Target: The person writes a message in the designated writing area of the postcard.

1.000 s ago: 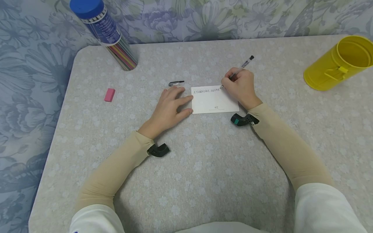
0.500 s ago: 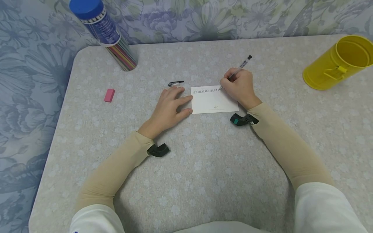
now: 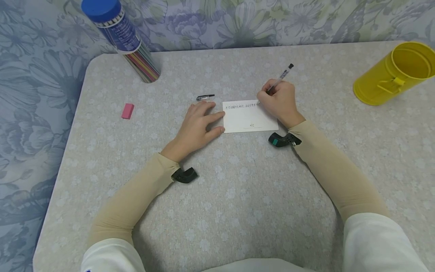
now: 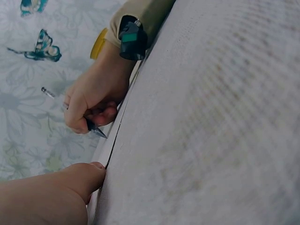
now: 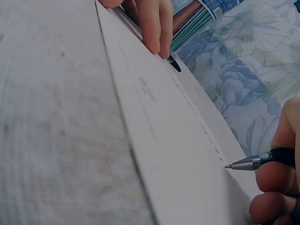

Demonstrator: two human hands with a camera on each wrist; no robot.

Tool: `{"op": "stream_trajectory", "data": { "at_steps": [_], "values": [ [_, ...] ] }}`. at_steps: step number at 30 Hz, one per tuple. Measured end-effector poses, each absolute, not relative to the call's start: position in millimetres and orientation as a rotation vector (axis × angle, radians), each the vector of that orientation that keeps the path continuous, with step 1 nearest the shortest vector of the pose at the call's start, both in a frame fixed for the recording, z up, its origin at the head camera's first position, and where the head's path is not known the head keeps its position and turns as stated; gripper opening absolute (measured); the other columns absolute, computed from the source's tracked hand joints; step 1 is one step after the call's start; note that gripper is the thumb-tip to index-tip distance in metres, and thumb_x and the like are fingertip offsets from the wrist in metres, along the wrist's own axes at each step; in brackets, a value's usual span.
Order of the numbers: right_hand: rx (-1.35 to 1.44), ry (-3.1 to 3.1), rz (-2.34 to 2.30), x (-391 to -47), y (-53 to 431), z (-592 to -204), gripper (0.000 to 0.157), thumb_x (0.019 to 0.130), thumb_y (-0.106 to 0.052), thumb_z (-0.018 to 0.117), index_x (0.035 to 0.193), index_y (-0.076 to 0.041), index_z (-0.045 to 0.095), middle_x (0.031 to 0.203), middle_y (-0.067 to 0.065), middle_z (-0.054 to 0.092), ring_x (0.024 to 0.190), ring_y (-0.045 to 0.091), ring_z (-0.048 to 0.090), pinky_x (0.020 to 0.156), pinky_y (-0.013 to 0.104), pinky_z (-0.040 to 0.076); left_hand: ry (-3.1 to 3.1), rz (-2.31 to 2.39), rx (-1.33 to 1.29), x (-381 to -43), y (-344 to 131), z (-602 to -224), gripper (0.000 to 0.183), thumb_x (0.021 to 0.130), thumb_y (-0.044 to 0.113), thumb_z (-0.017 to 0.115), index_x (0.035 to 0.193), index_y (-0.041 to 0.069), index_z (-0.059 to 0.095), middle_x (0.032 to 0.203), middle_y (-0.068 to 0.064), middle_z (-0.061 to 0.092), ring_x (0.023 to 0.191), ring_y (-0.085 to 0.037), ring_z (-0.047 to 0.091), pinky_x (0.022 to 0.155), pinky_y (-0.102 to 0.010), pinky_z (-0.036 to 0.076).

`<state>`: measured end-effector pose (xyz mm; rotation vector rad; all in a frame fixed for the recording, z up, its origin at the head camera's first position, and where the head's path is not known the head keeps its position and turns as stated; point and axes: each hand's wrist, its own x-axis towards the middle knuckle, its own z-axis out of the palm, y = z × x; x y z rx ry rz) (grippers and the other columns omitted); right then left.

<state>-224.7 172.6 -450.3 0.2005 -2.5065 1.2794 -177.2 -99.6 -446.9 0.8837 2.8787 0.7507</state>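
Observation:
A white card (image 3: 249,118) lies on the table in the head view, with a line of small handwriting along its top and a small mark near the bottom. My right hand (image 3: 279,101) pinches a pen (image 3: 284,74) with a clear barrel and black end. In the right wrist view the metal pen tip (image 5: 241,164) meets the card at the end of the written line. My left hand (image 3: 197,128) lies with fingers spread, thumb and index fingertip touching the card's left edge. Just beyond its fingers rests a black-and-clear pen cap (image 3: 205,97).
A pink eraser (image 3: 127,111) lies at the left. Behind it stands a blue-lidded tube (image 3: 120,37) of coloured pencils. A yellow canister (image 3: 377,85), its top uncovered, stands at the far right. Floral wallpaper (image 3: 244,22) borders the table's back.
My right hand and pen shift only very slightly, and another small stroke shows at the end of the written line. My left hand and the card stay where they were.

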Motion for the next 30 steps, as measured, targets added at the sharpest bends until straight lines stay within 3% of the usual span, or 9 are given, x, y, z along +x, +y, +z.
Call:
{"op": "stream_trajectory", "data": {
  "at_steps": [30],
  "values": [
    [0.165,-2.493,1.295,-224.8,172.7,-450.2,0.017,0.08,-0.004,0.056,0.069,0.004,0.067,0.057,0.008,0.053,0.047,0.003,0.035,0.046,0.018,0.022,2.885,0.743,0.89,-178.1,-99.8,-447.9,0.048,0.096,0.035,0.071,0.138,0.012,0.066,0.153,-0.022,0.048,0.15,-0.044,0.033,0.122,-0.069,0.018]
  ]
}}
